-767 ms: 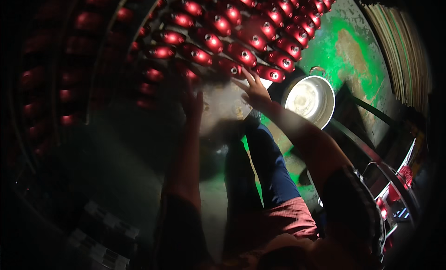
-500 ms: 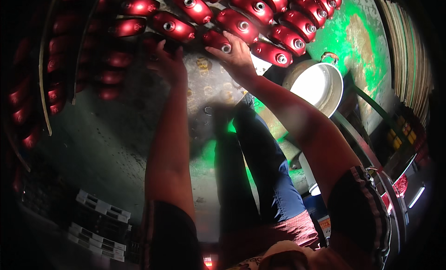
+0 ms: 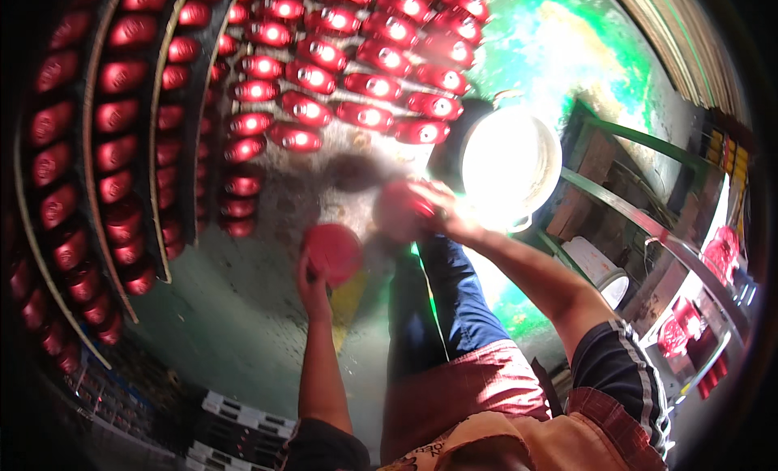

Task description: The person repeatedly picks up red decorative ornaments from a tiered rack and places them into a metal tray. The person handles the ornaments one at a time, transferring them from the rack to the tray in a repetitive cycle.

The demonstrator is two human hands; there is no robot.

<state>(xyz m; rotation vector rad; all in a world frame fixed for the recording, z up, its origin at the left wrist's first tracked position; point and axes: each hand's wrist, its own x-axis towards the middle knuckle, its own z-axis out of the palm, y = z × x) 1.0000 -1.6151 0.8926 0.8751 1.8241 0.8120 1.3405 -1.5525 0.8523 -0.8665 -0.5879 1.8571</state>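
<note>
My left hand [image 3: 313, 286] is wrapped round a glossy red, rounded shell [image 3: 335, 251], lifted over the floor in front of my legs. To its right, my right hand [image 3: 444, 213] grips a second red shell [image 3: 399, 212], smeared by motion. Both shells show mostly their smooth sides, so what kind of part they are I cannot tell. Beyond my hands, several similar red shells [image 3: 371, 116] lie in rows on a stained board [image 3: 340, 147], many with a bright metal fitting in the middle.
On the right stands a white, brightly lit round basin [image 3: 541, 159] with a handle. Beside it is a green metal frame [image 3: 640, 143]. Stacked boards [image 3: 656, 42] rise at the far right. Curved-looking racks [image 3: 93, 123] of red shells fill the left, with pale pallets [image 3: 243, 414] at lower left.
Both hands have drawn back from the near edge of the rows toward my body, each carrying a red shell. The view has shifted, showing more racks on the left.
</note>
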